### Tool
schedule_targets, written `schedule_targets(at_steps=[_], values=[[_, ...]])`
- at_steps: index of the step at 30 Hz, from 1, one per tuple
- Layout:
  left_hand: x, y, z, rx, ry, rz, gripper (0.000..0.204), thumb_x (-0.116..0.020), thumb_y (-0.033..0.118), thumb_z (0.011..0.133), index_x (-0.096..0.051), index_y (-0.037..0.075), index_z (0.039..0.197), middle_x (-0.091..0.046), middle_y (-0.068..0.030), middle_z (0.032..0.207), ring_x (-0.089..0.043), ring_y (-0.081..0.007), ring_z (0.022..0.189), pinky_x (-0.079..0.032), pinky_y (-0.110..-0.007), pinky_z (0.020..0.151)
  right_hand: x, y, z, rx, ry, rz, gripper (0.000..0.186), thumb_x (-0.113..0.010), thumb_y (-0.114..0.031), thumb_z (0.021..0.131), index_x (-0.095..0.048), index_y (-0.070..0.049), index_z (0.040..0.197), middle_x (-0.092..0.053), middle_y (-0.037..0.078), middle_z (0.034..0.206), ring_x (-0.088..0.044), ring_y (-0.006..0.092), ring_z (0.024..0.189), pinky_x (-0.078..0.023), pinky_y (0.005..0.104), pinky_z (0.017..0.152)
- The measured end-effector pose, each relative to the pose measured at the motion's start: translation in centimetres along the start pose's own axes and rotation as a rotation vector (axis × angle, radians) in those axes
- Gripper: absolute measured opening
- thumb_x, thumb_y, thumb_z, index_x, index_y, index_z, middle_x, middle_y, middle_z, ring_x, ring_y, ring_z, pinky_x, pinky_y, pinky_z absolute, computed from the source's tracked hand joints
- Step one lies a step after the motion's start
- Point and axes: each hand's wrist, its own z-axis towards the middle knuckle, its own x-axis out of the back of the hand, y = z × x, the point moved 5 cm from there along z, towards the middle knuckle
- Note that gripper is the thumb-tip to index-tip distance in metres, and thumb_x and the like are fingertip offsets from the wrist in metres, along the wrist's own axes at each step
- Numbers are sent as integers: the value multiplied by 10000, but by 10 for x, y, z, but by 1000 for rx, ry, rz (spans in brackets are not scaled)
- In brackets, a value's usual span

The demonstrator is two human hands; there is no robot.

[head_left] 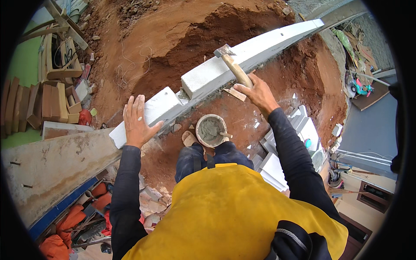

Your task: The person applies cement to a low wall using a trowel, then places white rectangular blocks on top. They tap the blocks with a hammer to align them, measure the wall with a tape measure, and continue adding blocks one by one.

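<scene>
My right hand is wrapped round the wooden handle of a hatchet-like hammer. Its metal head lies over the top of a long white block in the wall course. My left hand rests with fingers spread on a shorter white block to the left. Between the two blocks is a gap with grey mortar in it. A bucket of wet grey mortar stands by my feet, with a wooden handle sticking out of it.
White blocks are stacked to my right. A concrete beam with protruding metal pins runs off to the left. Beyond the wall lies dug red soil. Boards and wooden boxes stand at far left; orange cloths lie below the beam.
</scene>
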Motion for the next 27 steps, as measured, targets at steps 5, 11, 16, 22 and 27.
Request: schedule_targets(at_steps=[5,11,16,22,27], values=[[13,37,-42,29,180,-76,861,-880,237,814,-484,108,1568,-481,-122,1614,-344,-397,1562,-304,-543,1282,40,43,72,189,-50,-336,565,-767,-472,858,-698,-131,1303,-770,218,1118,-737,396,1045,-576,495,938],[-20,85,-151,204,22,-119,690,-844,196,843,-580,102,1473,-527,-133,1562,-397,-417,1520,-351,-559,1238,70,36,123,319,201,-621,416,-813,-295,873,-673,-156,1239,-753,162,1139,-722,390,1081,-557,557,922],[-70,114,-237,355,-174,-205,609,-793,207,898,-599,82,1461,-602,-174,1483,-493,-415,1448,-394,-529,1211,65,35,124,350,376,-632,473,-784,-291,875,-664,-175,1318,-669,167,1259,-626,403,1243,-511,581,1006],[-174,150,-301,904,-384,-853,714,-617,421,1061,-460,-24,1597,-520,-262,1600,-485,-410,1487,-363,-448,1242,41,117,59,323,735,-108,530,-765,-285,928,-608,-122,1407,-579,253,1409,-522,433,1324,-440,576,1103],[-250,143,-305,683,-742,-695,959,-484,645,1069,-297,-90,1657,-320,-287,1726,-311,-402,1603,-240,-429,1295,-116,316,-91,-34,-13,129,568,-746,-426,905,-629,-55,1318,-708,290,1252,-679,470,1179,-525,562,997]])
